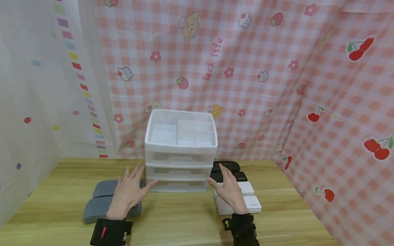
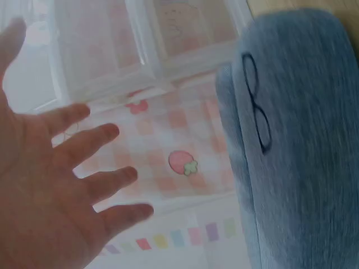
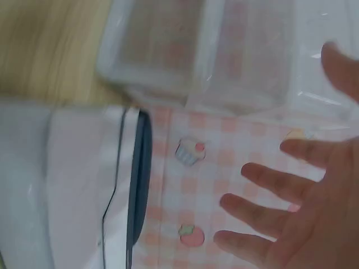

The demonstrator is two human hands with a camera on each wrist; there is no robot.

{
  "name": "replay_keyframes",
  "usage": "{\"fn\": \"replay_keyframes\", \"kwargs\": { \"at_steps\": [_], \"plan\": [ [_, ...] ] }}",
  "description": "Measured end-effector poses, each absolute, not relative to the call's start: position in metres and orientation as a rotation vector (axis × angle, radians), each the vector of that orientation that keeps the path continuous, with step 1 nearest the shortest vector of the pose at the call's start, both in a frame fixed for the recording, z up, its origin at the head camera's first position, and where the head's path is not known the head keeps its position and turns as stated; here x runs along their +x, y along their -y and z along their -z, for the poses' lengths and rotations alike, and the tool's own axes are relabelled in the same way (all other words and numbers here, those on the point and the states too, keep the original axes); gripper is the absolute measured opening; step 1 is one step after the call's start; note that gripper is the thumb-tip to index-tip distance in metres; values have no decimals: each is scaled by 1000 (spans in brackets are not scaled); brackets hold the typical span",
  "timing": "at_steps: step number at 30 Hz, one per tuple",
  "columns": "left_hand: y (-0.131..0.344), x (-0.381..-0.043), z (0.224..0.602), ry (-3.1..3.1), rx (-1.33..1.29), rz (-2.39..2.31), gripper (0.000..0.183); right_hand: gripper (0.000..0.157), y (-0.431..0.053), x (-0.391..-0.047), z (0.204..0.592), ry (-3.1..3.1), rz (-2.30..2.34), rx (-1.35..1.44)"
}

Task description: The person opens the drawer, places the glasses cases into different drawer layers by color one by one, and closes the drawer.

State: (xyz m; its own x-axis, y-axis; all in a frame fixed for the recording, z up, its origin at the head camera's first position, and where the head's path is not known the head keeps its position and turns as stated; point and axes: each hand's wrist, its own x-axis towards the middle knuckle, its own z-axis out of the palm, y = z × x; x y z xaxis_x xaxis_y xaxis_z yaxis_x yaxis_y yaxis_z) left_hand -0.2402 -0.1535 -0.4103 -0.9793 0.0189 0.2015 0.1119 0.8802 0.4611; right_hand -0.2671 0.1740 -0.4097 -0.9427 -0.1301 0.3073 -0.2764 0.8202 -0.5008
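Observation:
A white plastic drawer unit point(image 1: 181, 149) with see-through drawers stands at the back of the table, its top tray split into compartments. My left hand point(image 1: 127, 193), fingers spread and holding nothing, hovers at the unit's left over two grey-blue glasses cases point(image 1: 95, 209). In the left wrist view the nearer case point(image 2: 303, 140) carries a small glasses outline. To the unit's right, my right hand point(image 1: 229, 191) is likewise spread with nothing in it. It partly covers white cases point(image 1: 253, 204), behind which lie black cases point(image 1: 241, 176). The right wrist view shows the white case point(image 3: 78, 179) beside that hand.
The wood-grain table point(image 1: 181, 225) carries all of these things. A pink checked curtain point(image 1: 197, 68) hangs right behind the drawer unit, and a white printed cloth point(image 1: 37, 92) closes off the left side. Another checked cloth point(image 1: 344, 112) runs along the right edge.

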Motion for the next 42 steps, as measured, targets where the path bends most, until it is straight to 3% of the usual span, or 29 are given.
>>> {"fn": "replay_keyframes", "kwargs": {
  "at_steps": [7,14,27,35,42],
  "plan": [
    [156,-241,382,2631,-100,838,69,55,-154,-264,402,2565,-1110,255],
    [155,-271,333,2394,-148,888,48,35,-129,-259,395,2395,-1592,174],
    [158,-308,305,2646,-154,813,37,44,-103,-254,398,1957,-2552,243],
    [152,-311,302,2678,-85,878,32,54,-89,-262,393,1610,-3029,401],
    [153,-311,304,2677,-75,893,32,55,-76,-272,386,1232,-3286,292]
  ]
}}
